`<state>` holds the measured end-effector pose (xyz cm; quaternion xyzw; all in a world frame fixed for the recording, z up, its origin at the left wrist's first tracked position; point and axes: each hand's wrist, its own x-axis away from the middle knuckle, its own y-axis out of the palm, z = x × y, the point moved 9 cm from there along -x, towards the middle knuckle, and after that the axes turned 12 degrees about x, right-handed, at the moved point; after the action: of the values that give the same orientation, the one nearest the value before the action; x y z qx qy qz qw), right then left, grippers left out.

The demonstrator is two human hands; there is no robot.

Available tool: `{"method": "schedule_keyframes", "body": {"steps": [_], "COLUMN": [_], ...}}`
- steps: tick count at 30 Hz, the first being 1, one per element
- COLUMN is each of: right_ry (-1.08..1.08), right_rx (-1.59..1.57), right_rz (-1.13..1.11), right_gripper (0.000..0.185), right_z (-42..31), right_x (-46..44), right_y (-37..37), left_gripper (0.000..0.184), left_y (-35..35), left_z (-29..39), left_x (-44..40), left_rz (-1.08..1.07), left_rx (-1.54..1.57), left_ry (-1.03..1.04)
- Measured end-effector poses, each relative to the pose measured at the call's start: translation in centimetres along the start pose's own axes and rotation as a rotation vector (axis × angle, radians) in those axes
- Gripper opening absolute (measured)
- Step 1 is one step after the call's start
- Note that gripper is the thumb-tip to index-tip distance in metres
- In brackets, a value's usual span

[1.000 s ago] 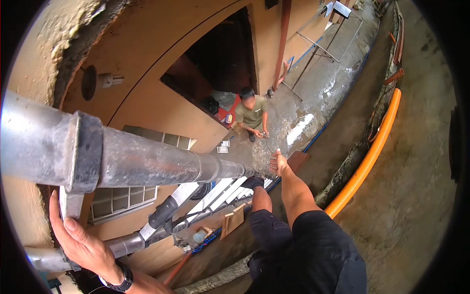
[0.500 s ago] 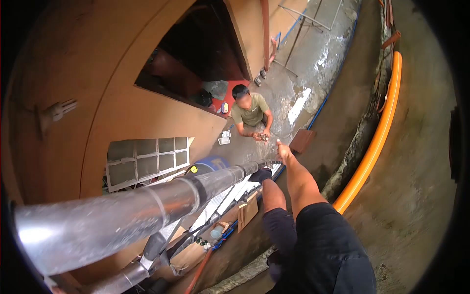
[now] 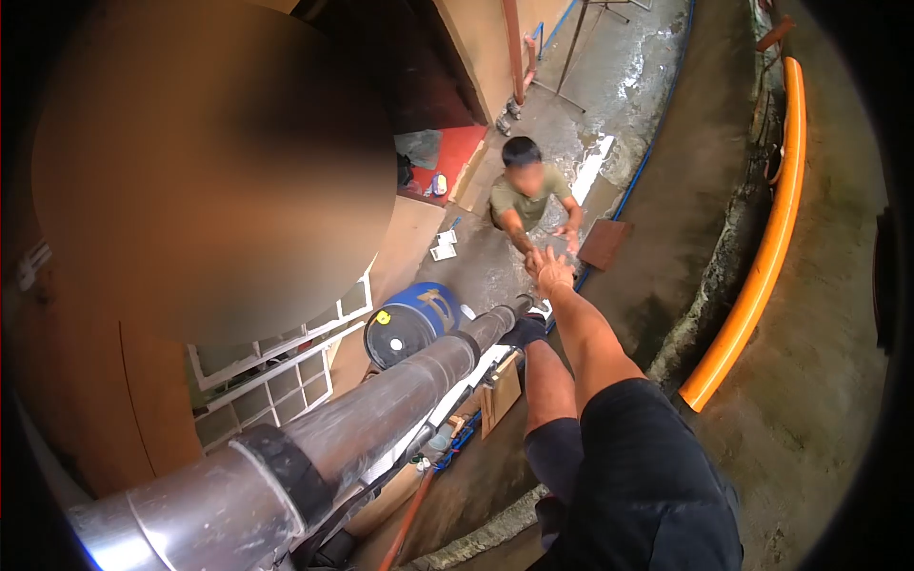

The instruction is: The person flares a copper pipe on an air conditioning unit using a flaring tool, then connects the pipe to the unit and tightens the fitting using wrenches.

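My right hand (image 3: 552,271) reaches down from a black sleeve and meets a co-worker's hands. Its fingers are bent over a small grey thing (image 3: 562,246) between us, whose kind I cannot make out. The co-worker (image 3: 533,186), in an olive shirt, stands below with both arms raised towards me. My left hand is out of view. A thick grey metal pole (image 3: 381,390) slants down beside me, and my foot in a dark shoe (image 3: 526,331) is near its lower end.
A blue drum (image 3: 419,319) with a black lid stands by the wall. An orange pipe (image 3: 752,257) lies along the right. A brown block (image 3: 604,245) is near the co-worker. White window frames (image 3: 276,385) are at left; a large blur covers the upper left.
My right hand has moved onto the co-worker's hands, where a gap was before. The co-worker has raised their arms towards me. The view has shifted, showing more of the blue drum.
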<state>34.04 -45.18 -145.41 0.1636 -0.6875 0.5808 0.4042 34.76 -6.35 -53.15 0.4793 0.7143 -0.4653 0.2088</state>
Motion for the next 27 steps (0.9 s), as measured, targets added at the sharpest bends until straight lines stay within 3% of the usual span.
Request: {"method": "schedule_keyframes", "body": {"steps": [3, 6, 7, 8, 10, 11, 12, 17, 18, 19, 20, 22, 23, 25, 26, 27], "right_ry": [0.190, 0.253, 0.085, 0.084, 0.114, 0.227, 0.224, -0.154, -0.823, -0.773, -0.711, -0.599, -0.597, -0.672, -0.800, -0.958], "right_rx": [0.048, 0.056, 0.158, 0.165, -0.019, -0.271, -0.272, -0.099, 0.293, -0.043, -0.522, -1.070, -0.963, -1.193, -1.172, -1.197], "right_rz": [0.021, -0.025, 0.039, 0.053, 0.009, 0.010, 0.020, 0.077, 0.325, 0.221, -0.071, -0.662, -0.585, -0.557, -0.641, -0.570], "right_gripper": [0.072, 0.071, 0.070, 0.070, 0.064, 0.050, 0.050, 0.037, 0.038, 0.040, 0.047, 0.054, 0.041, 0.039, 0.049, 0.055], "right_z": [0.7, 1.9, 1.5, 2.1, 2.6, 3.9, 4.4, 6.6, 3.9, 4.9, 5.0, 4.9, 3.8, 1.7, -1.1, -4.2], "right_x": [-0.9, -3.1, -4.5, -4.2, -2.2, -1.1, 0.4, 6.9, 7.6, 11.9, 16.3, 27.1, 35.3, 43.7, 49.9, 56.6], "right_y": [1.4, 5.1, 6.2, 5.4, 4.0, 2.5, 1.0, -3.2, -0.8, -3.9, -6.1, -11.0, -16.6, -21.5, -26.1, -31.5], "left_gripper": [0.045, 0.044, 0.043, 0.043, 0.042, 0.042, 0.042, 0.041, 0.040, 0.040, 0.040, 0.033, 0.038, 0.050, 0.056, 0.061], "left_y": [0.3, 0.7, 0.7, 0.6, 0.2, 0.1, -0.1, -1.3, -1.3, -1.6, -2.0, -3.6, -4.0, -4.8, -4.9, -5.6], "left_z": [1.0, 1.8, 1.9, 2.0, 2.2, 2.3, 2.4, 2.6, 2.9, 3.1, 3.1, 2.1, 1.7, 0.6, 0.3, 0.1], "left_x": [0.0, -0.1, -0.1, 0.0, -0.3, -0.4, -0.7, -3.1, -4.0, -4.8, -5.5, -7.0, -6.7, -6.2, -6.2, -6.1], "left_rz": [-0.001, -0.014, -0.019, -0.020, -0.022, -0.023, -0.031, -0.078, -0.096, -0.118, -0.144, -0.245, -0.212, -0.187, -0.220, -0.238], "left_rx": [0.009, 0.032, 0.041, 0.051, 0.064, 0.074, 0.085, 0.144, 0.177, 0.210, 0.238, 0.349, 0.311, 0.487, 0.579, 0.590], "left_ry": [0.014, 0.019, 0.015, 0.006, 0.000, -0.006, -0.011, -0.082, -0.105, -0.137, -0.172, -0.407, -0.360, -0.422, -0.407, -0.383]}}
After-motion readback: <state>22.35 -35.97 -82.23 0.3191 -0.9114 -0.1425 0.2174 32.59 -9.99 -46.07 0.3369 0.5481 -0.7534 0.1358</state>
